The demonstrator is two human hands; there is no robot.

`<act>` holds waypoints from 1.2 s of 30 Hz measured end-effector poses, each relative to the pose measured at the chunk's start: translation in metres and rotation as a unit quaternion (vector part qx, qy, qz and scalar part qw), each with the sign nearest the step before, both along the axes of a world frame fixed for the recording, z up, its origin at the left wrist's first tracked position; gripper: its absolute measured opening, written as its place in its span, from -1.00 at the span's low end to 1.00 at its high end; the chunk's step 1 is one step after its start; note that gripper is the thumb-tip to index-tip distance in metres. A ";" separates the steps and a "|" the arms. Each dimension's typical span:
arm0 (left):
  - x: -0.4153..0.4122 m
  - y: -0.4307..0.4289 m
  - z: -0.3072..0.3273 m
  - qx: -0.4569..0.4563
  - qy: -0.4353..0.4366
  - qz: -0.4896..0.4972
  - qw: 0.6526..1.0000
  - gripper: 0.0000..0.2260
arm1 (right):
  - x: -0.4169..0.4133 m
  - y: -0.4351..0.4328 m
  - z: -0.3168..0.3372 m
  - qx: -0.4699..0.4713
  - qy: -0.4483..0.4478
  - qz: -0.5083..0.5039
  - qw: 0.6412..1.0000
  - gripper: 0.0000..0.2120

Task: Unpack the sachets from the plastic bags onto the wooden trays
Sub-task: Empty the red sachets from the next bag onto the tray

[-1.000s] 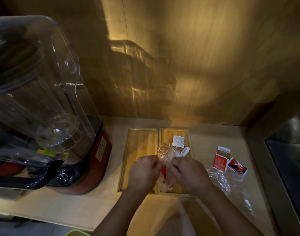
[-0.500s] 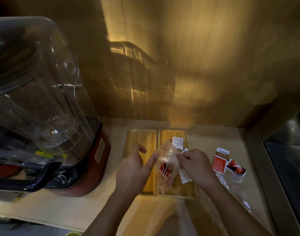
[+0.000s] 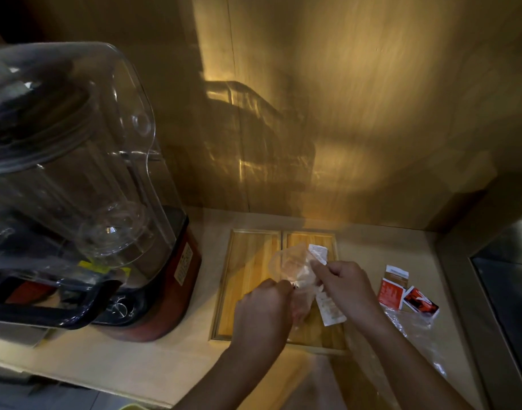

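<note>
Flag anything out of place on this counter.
Three sachets lie on the counter to the right of the wooden trays, not on them, beside a crumpled clear bag. They look misplaced, since sachets belong on the trays. Nothing looks spilled or damaged.

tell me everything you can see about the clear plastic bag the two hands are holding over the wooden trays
The clear plastic bag is thin, crinkled film, motion-blurred and raised over the right wooden tray, close to the seam with the left one. The right hand pinches its right edge, and the left hand grips its lower left side. Something reddish shows faintly through the film. White paper sachets sit right beside it, but I cannot tell whether they touch it.
</note>
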State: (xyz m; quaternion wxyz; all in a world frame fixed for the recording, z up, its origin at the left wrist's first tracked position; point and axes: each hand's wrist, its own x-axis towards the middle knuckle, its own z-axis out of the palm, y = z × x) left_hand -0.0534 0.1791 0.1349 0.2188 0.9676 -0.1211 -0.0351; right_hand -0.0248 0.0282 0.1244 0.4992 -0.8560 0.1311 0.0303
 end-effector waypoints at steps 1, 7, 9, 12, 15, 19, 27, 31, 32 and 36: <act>0.004 0.001 0.001 -0.005 -0.001 -0.001 1.000 -0.74 | 0.000 -0.001 -0.001 0.031 -0.003 -0.003 1.000 -0.59; 0.024 0.016 0.027 -0.029 -0.060 -0.082 0.994 -0.83 | 0.008 -0.024 -0.029 0.201 0.039 -0.060 0.977 -0.85; 0.027 0.020 0.043 -0.032 -0.076 -0.115 0.990 -0.86 | 0.007 -0.028 -0.035 0.214 0.064 -0.035 0.974 -0.80; 0.026 0.027 0.067 -0.060 -0.078 -0.138 0.985 -0.82 | 0.001 -0.031 -0.043 0.239 0.095 0.071 0.964 -0.65; 0.023 0.033 0.088 -0.093 -0.088 -0.114 0.985 -0.78 | -0.005 -0.029 -0.052 0.299 0.157 0.168 0.926 -0.51; 0.020 0.039 0.105 -0.201 -0.053 -0.030 0.978 -0.88 | -0.010 -0.023 -0.066 0.416 0.168 0.153 0.881 -0.58; 0.036 0.051 0.076 -0.359 0.046 0.159 0.919 -0.86 | -0.019 -0.006 -0.067 0.400 0.177 0.043 0.898 -0.92; 0.051 0.063 0.038 -0.365 0.076 0.239 0.897 -0.86 | -0.023 0.008 -0.081 0.350 0.228 -0.015 0.908 -0.91; 0.056 0.067 0.026 -0.365 0.086 0.258 0.890 -0.86 | -0.023 0.013 -0.086 0.348 0.242 -0.031 0.905 -0.90; 0.073 0.075 -0.017 -0.348 0.116 0.312 0.876 -0.88 | -0.021 0.029 -0.100 0.339 0.278 -0.089 0.894 -0.89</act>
